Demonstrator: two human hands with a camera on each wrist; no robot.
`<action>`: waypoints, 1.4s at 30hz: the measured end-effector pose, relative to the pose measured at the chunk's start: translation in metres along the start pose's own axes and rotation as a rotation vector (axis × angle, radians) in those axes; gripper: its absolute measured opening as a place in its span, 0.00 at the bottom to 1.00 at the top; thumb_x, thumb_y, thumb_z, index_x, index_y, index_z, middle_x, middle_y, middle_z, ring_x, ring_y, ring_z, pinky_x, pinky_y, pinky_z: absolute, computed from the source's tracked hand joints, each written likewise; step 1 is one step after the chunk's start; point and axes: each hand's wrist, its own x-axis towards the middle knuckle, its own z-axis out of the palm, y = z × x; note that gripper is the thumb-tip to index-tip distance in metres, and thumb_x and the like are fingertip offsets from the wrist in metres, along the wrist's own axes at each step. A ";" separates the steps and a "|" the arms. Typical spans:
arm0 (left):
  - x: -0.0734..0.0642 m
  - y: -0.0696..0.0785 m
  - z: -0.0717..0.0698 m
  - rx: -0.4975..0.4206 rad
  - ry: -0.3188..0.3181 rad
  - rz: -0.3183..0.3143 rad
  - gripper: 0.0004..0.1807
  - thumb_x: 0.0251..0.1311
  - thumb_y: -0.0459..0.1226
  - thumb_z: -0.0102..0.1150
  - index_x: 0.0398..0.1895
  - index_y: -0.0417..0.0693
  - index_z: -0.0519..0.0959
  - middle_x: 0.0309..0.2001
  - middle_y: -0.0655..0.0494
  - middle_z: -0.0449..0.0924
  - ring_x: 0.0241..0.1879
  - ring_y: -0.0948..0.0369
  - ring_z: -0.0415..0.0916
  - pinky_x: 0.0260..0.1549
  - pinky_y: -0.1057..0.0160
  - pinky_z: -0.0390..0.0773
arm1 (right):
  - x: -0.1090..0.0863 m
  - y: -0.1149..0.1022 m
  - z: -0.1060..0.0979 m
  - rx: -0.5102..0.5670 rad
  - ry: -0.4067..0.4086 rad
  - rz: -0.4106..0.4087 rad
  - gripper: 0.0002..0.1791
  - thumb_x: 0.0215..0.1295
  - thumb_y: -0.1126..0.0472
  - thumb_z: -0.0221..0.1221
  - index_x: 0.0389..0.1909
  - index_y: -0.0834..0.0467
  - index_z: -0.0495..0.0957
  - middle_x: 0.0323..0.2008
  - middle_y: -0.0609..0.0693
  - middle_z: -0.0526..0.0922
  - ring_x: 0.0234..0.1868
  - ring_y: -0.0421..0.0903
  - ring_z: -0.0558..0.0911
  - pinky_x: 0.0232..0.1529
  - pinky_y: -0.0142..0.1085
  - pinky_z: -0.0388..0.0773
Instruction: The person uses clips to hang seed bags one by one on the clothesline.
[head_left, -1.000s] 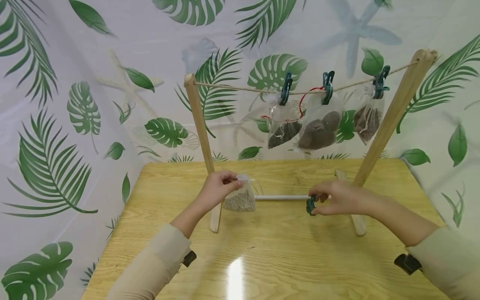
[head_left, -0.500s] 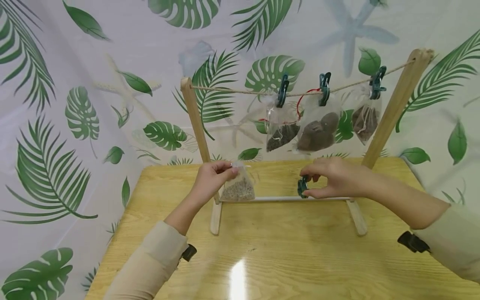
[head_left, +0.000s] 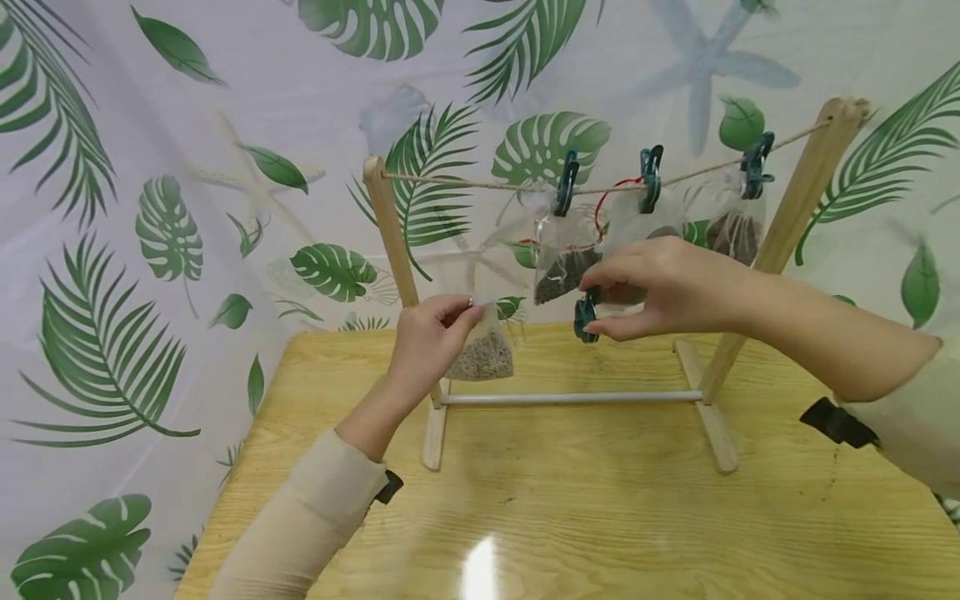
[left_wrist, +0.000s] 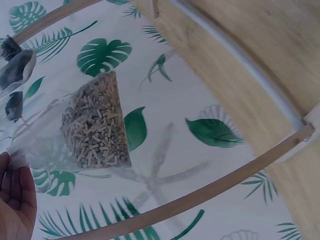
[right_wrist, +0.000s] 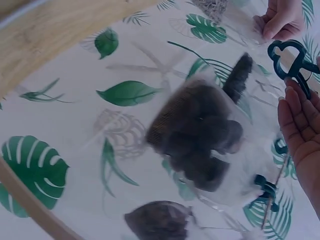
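My left hand [head_left: 429, 340] pinches the gathered top of a clear drawstring bag [head_left: 483, 354], which hangs from the fingers near the left post. Short, pale pellet-like pieces [left_wrist: 97, 125] fill its lower part in the left wrist view. My right hand [head_left: 667, 287] holds a dark green clothespin [head_left: 585, 317] between thumb and fingers, right of the bag and below the rope [head_left: 480, 181]. In the right wrist view the clothespin [right_wrist: 290, 60] shows its looped outline. Three other bags hang clipped on the rope; the right hand covers part of the middle one [head_left: 633, 208].
The rope runs between a left wooden post [head_left: 393, 237] and a right wooden post [head_left: 798, 192]. A white rod [head_left: 570, 399] joins their feet on the wooden table [head_left: 585, 508]. Clothespins [head_left: 567, 183] grip the hanging bags. A leaf-patterned sheet [head_left: 315, 208] stands behind.
Both hands have risen from near the rod toward the rope, the left with the bag and the right with the clothespin. The right hand has also moved left, nearer the bag.
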 end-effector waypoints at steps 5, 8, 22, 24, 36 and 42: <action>0.015 0.010 -0.007 -0.011 0.095 0.027 0.07 0.60 0.32 0.60 0.35 0.34 0.84 0.27 0.46 0.85 0.25 0.58 0.81 0.23 0.67 0.76 | 0.022 -0.002 -0.013 -0.016 0.029 -0.016 0.27 0.65 0.40 0.50 0.39 0.62 0.81 0.28 0.47 0.83 0.26 0.38 0.80 0.25 0.33 0.78; 0.026 0.018 -0.011 -0.013 0.132 0.045 0.08 0.61 0.32 0.60 0.34 0.34 0.84 0.27 0.46 0.85 0.26 0.58 0.82 0.23 0.68 0.75 | 0.035 -0.002 -0.019 -0.018 0.051 -0.034 0.28 0.64 0.40 0.51 0.40 0.64 0.80 0.28 0.48 0.83 0.26 0.38 0.80 0.25 0.34 0.78; 0.072 0.052 -0.018 -0.006 0.235 0.068 0.10 0.63 0.35 0.58 0.37 0.36 0.84 0.29 0.47 0.84 0.26 0.59 0.79 0.25 0.69 0.73 | 0.070 0.009 -0.048 -0.083 0.117 0.070 0.14 0.52 0.67 0.69 0.40 0.66 0.81 0.27 0.51 0.85 0.27 0.41 0.82 0.28 0.16 0.70; 0.074 0.052 -0.017 -0.015 0.239 0.052 0.10 0.63 0.35 0.58 0.37 0.36 0.84 0.29 0.48 0.85 0.26 0.60 0.79 0.25 0.69 0.73 | 0.075 0.011 -0.052 -0.101 0.125 0.095 0.15 0.50 0.69 0.69 0.40 0.66 0.81 0.28 0.52 0.85 0.26 0.43 0.82 0.28 0.14 0.69; 0.079 0.048 -0.018 -0.024 0.259 0.052 0.10 0.62 0.36 0.59 0.37 0.36 0.84 0.30 0.47 0.85 0.27 0.59 0.80 0.25 0.70 0.73 | 0.098 0.023 -0.055 -0.130 0.103 0.362 0.08 0.63 0.61 0.61 0.37 0.62 0.83 0.28 0.52 0.85 0.25 0.22 0.72 0.28 0.17 0.67; 0.082 0.043 -0.022 -0.018 0.296 0.084 0.10 0.62 0.36 0.59 0.37 0.37 0.84 0.30 0.47 0.85 0.28 0.59 0.80 0.26 0.70 0.73 | 0.109 0.030 -0.049 -0.100 0.028 0.424 0.10 0.64 0.57 0.60 0.36 0.60 0.83 0.27 0.52 0.84 0.24 0.32 0.74 0.28 0.22 0.67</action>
